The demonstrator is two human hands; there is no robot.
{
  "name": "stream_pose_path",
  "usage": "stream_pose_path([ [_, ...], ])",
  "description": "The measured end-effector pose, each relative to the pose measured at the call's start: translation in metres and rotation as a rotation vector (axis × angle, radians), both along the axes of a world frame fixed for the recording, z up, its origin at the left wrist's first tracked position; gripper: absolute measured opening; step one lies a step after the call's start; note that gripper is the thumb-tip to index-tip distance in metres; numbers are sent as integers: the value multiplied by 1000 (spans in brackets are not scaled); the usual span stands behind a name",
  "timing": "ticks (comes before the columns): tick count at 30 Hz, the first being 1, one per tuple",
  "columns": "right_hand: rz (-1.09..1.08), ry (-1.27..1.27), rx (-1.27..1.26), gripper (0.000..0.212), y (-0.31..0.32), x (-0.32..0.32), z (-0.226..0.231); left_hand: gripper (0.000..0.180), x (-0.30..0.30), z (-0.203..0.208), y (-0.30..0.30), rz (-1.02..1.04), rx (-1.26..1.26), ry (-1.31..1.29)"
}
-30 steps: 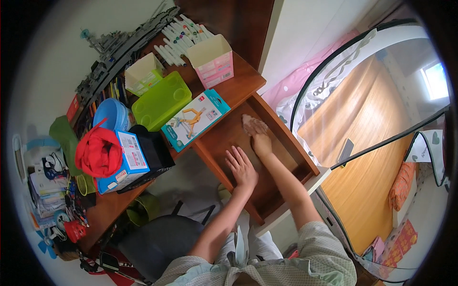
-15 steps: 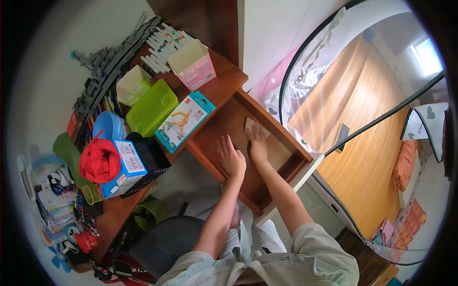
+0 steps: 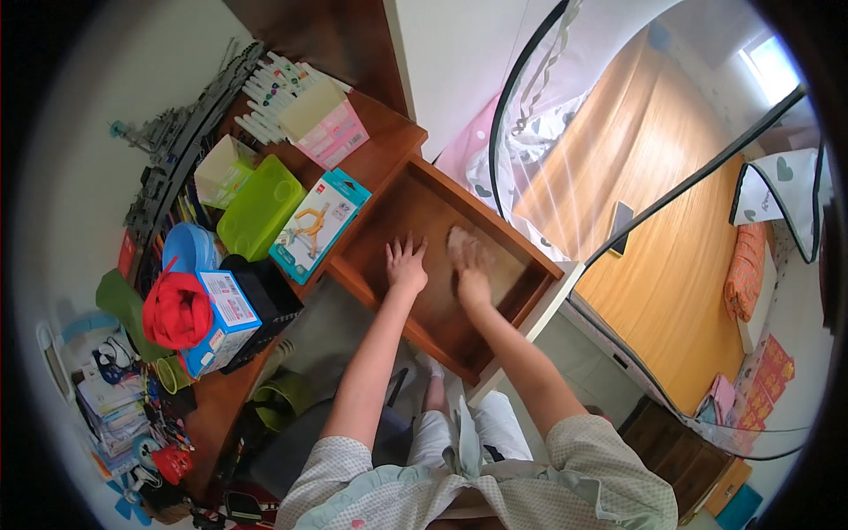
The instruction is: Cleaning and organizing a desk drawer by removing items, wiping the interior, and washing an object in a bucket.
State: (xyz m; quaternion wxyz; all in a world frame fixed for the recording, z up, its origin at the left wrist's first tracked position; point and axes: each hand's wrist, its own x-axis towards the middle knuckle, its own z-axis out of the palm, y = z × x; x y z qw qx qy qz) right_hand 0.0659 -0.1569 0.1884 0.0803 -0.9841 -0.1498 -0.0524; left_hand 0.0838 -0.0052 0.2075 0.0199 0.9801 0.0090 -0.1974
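Apparently mid-wipe: in the open drawer [image 3: 413, 196], the right hand [image 3: 474, 269] covers a pale cloth [image 3: 457, 238] at one o'clock; the left hand [image 3: 407, 270], fingers spread, holds nothing at nine o'clock. Wiping looks unfinished.

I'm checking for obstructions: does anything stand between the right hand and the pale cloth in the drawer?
Nothing visible does. The right hand is at the pale cloth inside the open drawer, though blur hides their exact contact. The left hand is off to the left, not between them.
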Motion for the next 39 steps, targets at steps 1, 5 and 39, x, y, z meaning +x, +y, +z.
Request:
stream_pose_path([
  [1,72,335,5,61,4,-14,-16,59,2,-3,1,-13,-5,-3],
  [5,581,405,-84,55,22,-68,-7,55,-3,-14,18,-101,76,-40],
  [39,-688,418,-56,52,-19,-15,-14,72,18,19,21,-445,312,150],
])
